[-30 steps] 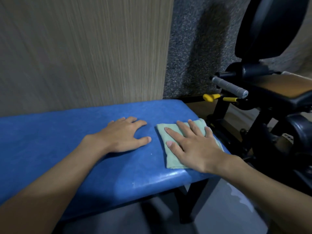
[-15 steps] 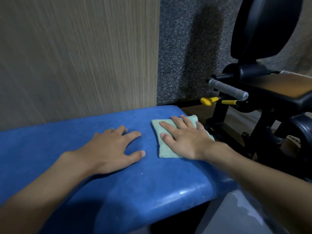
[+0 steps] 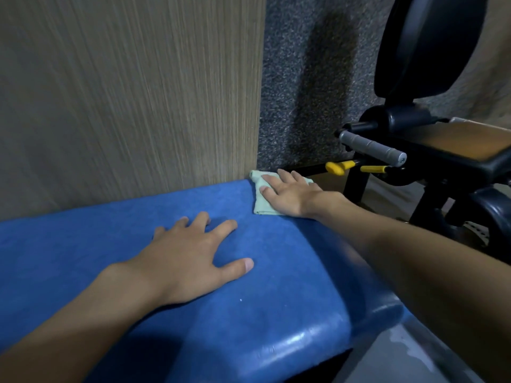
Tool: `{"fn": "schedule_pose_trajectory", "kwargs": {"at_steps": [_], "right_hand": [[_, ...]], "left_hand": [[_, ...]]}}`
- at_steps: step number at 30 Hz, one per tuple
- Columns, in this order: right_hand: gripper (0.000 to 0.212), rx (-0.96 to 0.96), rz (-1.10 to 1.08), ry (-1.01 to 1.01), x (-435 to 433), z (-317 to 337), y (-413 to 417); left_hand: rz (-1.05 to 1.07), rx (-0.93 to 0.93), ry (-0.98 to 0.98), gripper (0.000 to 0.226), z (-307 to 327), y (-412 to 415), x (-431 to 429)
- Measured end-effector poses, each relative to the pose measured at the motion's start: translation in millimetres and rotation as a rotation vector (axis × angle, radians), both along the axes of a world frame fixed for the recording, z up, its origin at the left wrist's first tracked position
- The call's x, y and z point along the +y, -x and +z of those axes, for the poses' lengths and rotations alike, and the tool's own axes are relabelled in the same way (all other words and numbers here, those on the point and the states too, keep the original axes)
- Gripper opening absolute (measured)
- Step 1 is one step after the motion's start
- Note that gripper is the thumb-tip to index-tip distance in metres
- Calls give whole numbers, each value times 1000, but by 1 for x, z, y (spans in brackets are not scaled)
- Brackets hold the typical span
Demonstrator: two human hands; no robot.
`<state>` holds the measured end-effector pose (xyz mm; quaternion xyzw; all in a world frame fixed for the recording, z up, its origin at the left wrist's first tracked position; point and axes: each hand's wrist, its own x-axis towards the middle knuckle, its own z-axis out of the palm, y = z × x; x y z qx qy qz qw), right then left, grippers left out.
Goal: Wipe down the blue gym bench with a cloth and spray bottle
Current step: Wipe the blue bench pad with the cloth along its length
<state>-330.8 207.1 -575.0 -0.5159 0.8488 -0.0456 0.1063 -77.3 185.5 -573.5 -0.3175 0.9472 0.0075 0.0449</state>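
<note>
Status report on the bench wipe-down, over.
Left hand open, flat on the blue bench. Right hand pressing the green cloth flat at the bench's far corner. Wall just beyond it.

The right hand (image 3: 290, 196) hides most of the cloth (image 3: 261, 208) (a left strip shows). The bench (image 3: 83, 244) runs off-frame left; the panel (image 3: 124, 92) seems blurred.

Just one view here: a wide-angle cam on the person's head, tilted forward and down. It sits close over the blue bench (image 3: 276, 286), whose near right corner fills the bottom of the frame. It faces the wood-grain wall panel (image 3: 124, 92) along the bench's far edge. The left hand (image 3: 190, 258) and right hand (image 3: 293, 197) reach in from the bottom corners. A black gym machine (image 3: 428, 51) curves along the right side.
</note>
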Motion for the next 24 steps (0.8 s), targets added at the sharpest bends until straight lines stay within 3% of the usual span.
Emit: {"fn": "schedule_pose_trajectory", "kwargs": {"at_steps": [5,9,13,18,24], "right_hand": [[59,81,107,8,92,-3,-39],[75,155,157,6,157,-6,-70],[65,189,201,5,181,8,-76],[69,122,195,-40,180,1,-74],[62,129,146,-25,94,0,-50]], "left_hand": [[9,0,-11,94,2,0,2],[27,1,-22,103,4,1,7],[33,27,3,115,9,-6,15],[57,-50,-44,105,8,-9,9],[61,-121,-59,100,3,-7,7]]}}
